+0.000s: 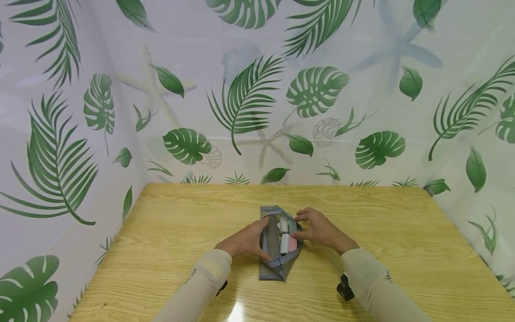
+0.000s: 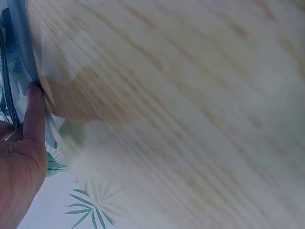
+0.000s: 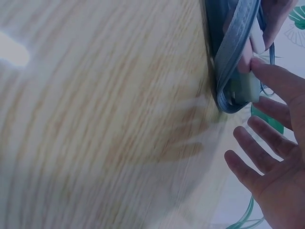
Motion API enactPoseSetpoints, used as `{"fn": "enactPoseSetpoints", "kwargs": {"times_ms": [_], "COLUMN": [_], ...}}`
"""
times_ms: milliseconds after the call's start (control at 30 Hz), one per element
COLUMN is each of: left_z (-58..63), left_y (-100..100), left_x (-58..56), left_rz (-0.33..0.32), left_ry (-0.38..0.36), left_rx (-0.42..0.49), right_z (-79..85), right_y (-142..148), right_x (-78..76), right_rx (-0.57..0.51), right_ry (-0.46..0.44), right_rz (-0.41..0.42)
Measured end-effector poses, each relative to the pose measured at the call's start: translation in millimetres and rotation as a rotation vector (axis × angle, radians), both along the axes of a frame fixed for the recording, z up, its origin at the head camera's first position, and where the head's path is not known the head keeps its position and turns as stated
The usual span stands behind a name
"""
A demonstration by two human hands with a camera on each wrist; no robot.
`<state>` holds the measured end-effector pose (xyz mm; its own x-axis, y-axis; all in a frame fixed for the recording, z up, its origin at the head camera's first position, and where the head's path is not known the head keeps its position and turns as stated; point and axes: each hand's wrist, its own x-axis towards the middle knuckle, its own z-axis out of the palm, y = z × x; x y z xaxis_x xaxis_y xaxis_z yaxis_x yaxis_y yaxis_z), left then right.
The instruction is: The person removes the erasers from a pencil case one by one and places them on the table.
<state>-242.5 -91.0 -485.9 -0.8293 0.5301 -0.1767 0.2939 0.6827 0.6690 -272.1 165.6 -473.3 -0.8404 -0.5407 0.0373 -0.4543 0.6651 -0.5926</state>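
Note:
A grey-blue zippered pouch with blue trim lies on the table, its top unzipped. My left hand grips the pouch's left side, thumb at the near end and fingers at the far end. Inside sit small white items and a block, pink at one part and pale green at another. At the pouch's right side, my right hand pinches this block between thumb and index finger, the other fingers spread apart. The left wrist view shows one left finger along the pouch edge. The pouch's bottom is hidden.
The light wooden table extends around the pouch on all sides. Behind and beside it hangs a white cloth printed with green leaves and starfish. A dark wrist device shows below the right sleeve.

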Motion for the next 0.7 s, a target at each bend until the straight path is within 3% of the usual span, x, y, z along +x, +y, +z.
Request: {"fn": "enactPoseSetpoints", "kwargs": {"times_ms": [700], "left_z": [1.7], "left_y": [0.7], "left_x": [0.1], "left_rz": [-0.021], "left_ry": [0.029], "left_rx": [-0.023], "right_z": [6.5], "right_y": [4.9], "right_x": [4.3], "right_rx": [-0.017], "right_ry": [0.037], "right_rz": [-0.011]}}
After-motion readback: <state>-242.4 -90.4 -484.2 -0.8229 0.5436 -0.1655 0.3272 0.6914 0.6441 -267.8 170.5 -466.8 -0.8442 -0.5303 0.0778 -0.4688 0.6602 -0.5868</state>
